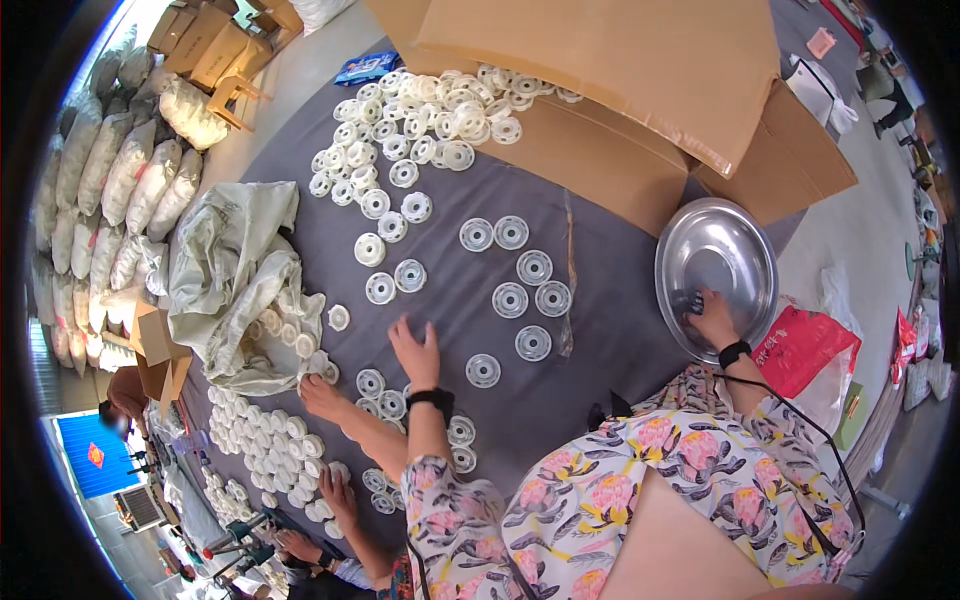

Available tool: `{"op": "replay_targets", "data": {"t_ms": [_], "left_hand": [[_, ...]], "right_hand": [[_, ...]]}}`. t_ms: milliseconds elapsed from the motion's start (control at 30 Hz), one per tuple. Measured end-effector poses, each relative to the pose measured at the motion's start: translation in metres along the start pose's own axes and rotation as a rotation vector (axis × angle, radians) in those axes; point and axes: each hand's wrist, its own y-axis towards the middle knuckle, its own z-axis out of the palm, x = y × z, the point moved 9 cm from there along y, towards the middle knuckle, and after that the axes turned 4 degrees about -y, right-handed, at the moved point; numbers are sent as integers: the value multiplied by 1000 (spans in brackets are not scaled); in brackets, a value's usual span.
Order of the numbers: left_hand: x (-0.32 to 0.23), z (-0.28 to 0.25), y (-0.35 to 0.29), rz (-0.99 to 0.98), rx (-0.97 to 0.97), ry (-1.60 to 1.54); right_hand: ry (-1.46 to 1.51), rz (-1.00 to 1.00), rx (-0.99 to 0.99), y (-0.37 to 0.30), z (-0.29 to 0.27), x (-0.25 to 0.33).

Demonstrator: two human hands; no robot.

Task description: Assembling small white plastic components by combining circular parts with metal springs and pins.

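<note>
My left hand is over the dark grey cloth with its fingers spread and nothing in them. White wheel-shaped plastic discs lie around it: one disc to its right, a pair near a disc beyond it, and a loose group by a disc farther right. My right hand reaches into a shiny metal basin. Its fingers are bent at a small cluster of dark pieces, too small to name.
Many discs are heaped by an open cardboard box. At left, another person's hands work beside a pale woven sack and more white discs. A red bag lies right of the basin.
</note>
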Motion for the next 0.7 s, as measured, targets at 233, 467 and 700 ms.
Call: {"op": "replay_targets", "data": {"t_ms": [233, 467, 700], "left_hand": [[102, 8, 84, -25, 64, 430], [27, 2, 39, -147, 13, 177], [-52, 29, -34, 50, 176, 179]], "right_hand": [[86, -69, 56, 8, 27, 29], [249, -19, 70, 16, 38, -12], [536, 72, -239, 15, -16, 6]]}}
